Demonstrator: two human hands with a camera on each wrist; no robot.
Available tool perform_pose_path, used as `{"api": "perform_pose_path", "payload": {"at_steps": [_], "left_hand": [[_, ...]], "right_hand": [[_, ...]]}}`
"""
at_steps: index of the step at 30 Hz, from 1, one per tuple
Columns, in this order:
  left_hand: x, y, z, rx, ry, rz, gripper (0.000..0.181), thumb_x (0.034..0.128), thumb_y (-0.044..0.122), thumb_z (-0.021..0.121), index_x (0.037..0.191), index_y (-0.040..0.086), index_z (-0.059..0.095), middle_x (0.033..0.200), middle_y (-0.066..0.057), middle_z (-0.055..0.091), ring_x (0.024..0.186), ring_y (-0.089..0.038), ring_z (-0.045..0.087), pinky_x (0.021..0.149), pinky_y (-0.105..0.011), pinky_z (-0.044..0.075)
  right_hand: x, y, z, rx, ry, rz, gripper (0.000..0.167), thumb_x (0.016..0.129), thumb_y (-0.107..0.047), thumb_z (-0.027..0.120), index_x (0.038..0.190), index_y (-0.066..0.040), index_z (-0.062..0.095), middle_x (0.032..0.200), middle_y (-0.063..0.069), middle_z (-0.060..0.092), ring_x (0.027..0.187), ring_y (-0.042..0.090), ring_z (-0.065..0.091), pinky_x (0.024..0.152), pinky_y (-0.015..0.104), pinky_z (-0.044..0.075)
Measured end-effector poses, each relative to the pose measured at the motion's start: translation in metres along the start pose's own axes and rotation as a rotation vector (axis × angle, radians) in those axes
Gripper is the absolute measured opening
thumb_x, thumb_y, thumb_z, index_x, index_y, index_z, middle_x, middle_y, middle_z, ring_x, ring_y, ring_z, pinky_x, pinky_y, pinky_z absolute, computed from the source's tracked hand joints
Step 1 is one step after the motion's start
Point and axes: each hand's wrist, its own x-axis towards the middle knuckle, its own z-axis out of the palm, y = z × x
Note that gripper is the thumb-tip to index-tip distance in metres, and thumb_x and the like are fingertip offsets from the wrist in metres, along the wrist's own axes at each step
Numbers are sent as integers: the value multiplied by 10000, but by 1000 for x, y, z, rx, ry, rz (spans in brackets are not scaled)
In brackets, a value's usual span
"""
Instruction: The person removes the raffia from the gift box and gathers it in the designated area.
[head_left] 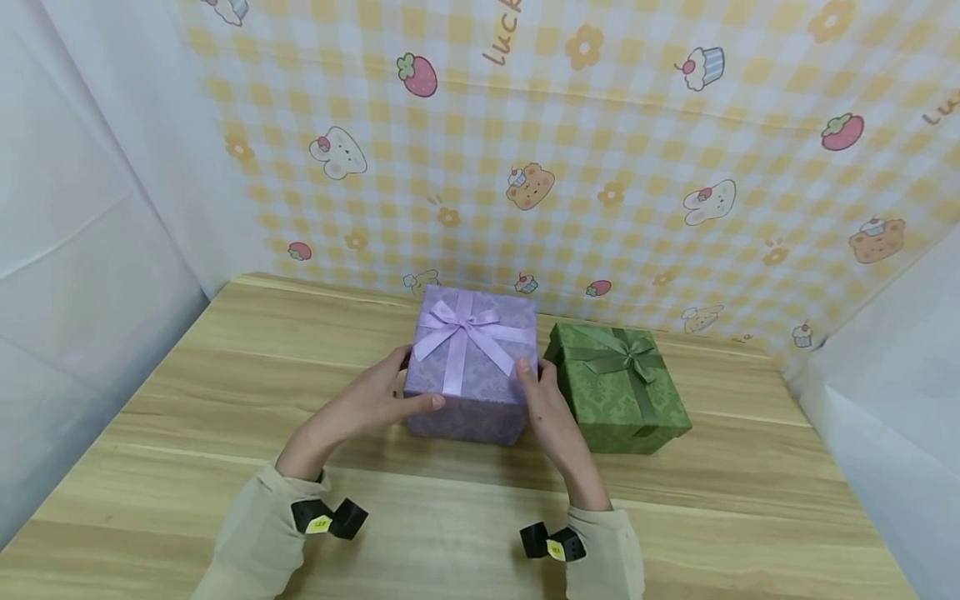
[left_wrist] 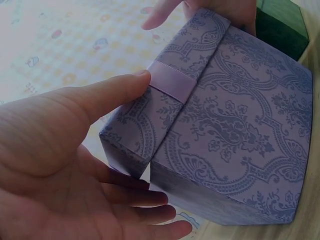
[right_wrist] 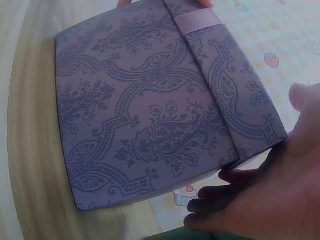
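Note:
A purple patterned box (head_left: 471, 421) with a lilac ribbon bow (head_left: 463, 327) stands on the table, its lid on. My left hand (head_left: 367, 400) grips its left side, the thumb on the lid's front edge and the fingers around the side. On the right side my right hand (head_left: 551, 412) holds the lid, thumb over the top edge. In the left wrist view the left hand (left_wrist: 75, 150) has its thumb on the lid's ribbon band; a narrow gap shows between lid and base at the corner. The right hand (right_wrist: 270, 185) has its fingertips under the lid's rim in the right wrist view.
Close to the right of the purple box stands a green box (head_left: 618, 400) with a green bow (head_left: 630, 356). A yellow checked cloth (head_left: 480, 225) hangs behind the wooden table (head_left: 225, 375). White cloth (head_left: 90, 167) covers the left side, and more hangs at the right.

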Motion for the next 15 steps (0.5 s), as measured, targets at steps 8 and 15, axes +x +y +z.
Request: {"api": "perform_pose_path", "payload": {"at_steps": [8,15], "left_hand": [[-3,5,-1,-3,21,24,880,837,345,695,1446,-46,194,1414,-238,345,1298,-355,320,1001,-512,315],[-5,12,-1,55,71,38,903,819,362,709,1452,-31,200,1414,-211,359,1302,-316,318,1034,-498,268]], "right_hand": [[-2,-2,2,-5,48,-42,762,955,-579,275,1467,-39,114,1501,201,146,1366,276,165,1067,497,186],[-5,-5,2,30,115,-165,657,994,-502,218,1471,-54,159,1491,153,208,1358,242,199,1070,464,196]]}}
